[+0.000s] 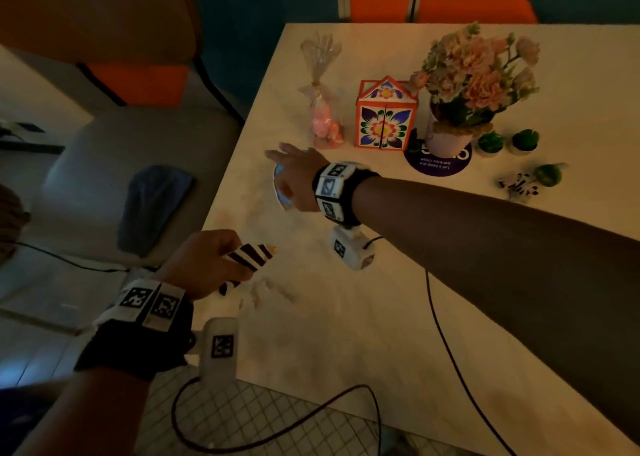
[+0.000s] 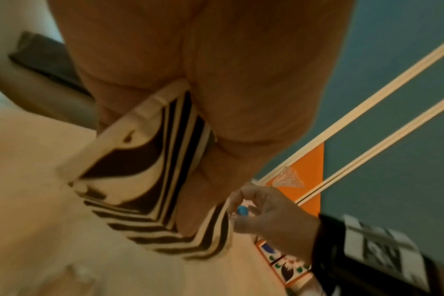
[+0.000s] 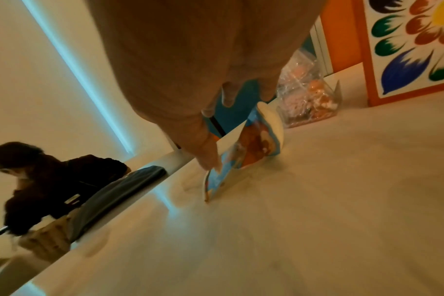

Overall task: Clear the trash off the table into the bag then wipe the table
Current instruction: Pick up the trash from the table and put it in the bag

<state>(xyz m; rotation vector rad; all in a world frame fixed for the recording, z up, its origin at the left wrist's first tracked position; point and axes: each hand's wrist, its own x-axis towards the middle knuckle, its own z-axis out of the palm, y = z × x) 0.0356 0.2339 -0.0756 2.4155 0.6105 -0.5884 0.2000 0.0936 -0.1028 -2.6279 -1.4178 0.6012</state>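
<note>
My left hand hovers over the near left corner of the white table and grips a folded black-and-white striped paper piece, which fills the left wrist view. Under it lies a crumpled white tissue. Farther in, my right hand pinches a blue cartoon paper plate. In the right wrist view the plate is tipped up on its edge, my thumb on its front and fingers behind it.
Behind the plate stand a clear candy bag, a floral orange box, a flower pot on a purple mat and two small green plants. A green object and striped scrap lie right. A blue-grey cloth lies on the bench.
</note>
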